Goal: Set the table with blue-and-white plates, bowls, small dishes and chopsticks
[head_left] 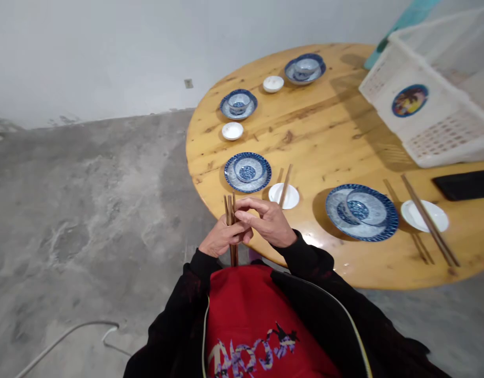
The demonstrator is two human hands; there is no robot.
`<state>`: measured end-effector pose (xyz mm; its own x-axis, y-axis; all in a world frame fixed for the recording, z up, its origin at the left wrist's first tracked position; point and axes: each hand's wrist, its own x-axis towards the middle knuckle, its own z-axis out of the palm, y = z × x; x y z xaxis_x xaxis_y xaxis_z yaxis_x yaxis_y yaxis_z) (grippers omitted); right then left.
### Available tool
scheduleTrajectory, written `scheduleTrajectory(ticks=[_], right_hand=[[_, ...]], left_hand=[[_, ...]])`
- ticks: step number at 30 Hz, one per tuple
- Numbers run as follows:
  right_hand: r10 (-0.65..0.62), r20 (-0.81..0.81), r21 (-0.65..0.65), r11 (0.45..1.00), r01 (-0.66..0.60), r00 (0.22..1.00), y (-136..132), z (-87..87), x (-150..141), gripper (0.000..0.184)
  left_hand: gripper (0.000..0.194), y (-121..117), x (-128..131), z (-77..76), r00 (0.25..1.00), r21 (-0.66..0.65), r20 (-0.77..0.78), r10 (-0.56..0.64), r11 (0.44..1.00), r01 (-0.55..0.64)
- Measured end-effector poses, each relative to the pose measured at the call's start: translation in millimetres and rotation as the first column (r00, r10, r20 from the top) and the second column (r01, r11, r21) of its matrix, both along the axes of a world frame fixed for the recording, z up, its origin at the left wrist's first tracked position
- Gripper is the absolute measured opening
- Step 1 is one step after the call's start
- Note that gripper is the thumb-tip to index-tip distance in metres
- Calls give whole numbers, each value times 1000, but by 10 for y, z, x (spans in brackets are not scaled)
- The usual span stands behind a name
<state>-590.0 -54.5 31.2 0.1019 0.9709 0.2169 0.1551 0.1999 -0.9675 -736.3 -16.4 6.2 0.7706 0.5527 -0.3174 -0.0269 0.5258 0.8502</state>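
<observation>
My left hand [220, 240] is closed round a bundle of brown wooden chopsticks [230, 210], held upright at the near left edge of the round wooden table [328, 126]. My right hand [265, 220] lies over the left one, its fingertips pinching at the chopsticks. Just beyond the hands sit a blue patterned plate with a bowl [248, 171] and a small white dish [283, 196] with a pair of chopsticks [285, 185] resting on it.
Three more blue plate-and-bowl sets [361, 211] [238, 103] [305, 69] and white dishes [424, 215] [232, 130] [273, 83] ring the table. Chopsticks [429, 226] lie across the right dish. A white plastic basket [434, 94] and a black object [464, 184] occupy the right side. A cable [69, 336] lies on the concrete floor.
</observation>
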Motion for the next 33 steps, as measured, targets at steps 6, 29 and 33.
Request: scheduleTrajectory(ticks=[6, 29, 33], right_hand=[[-57, 37, 85, 995, 54, 998, 219, 148, -692, 19], [-221, 214, 317, 937, 146, 952, 813, 120, -1572, 27], [-279, 206, 371, 909, 189, 938, 1199, 80, -1467, 26]], left_hand=[[59, 197, -622, 113, 996, 63, 36, 81, 995, -84], [50, 936, -1281, 90, 855, 537, 74, 514, 702, -469], [48, 1366, -1140, -3, 866, 604, 94, 492, 663, -442]])
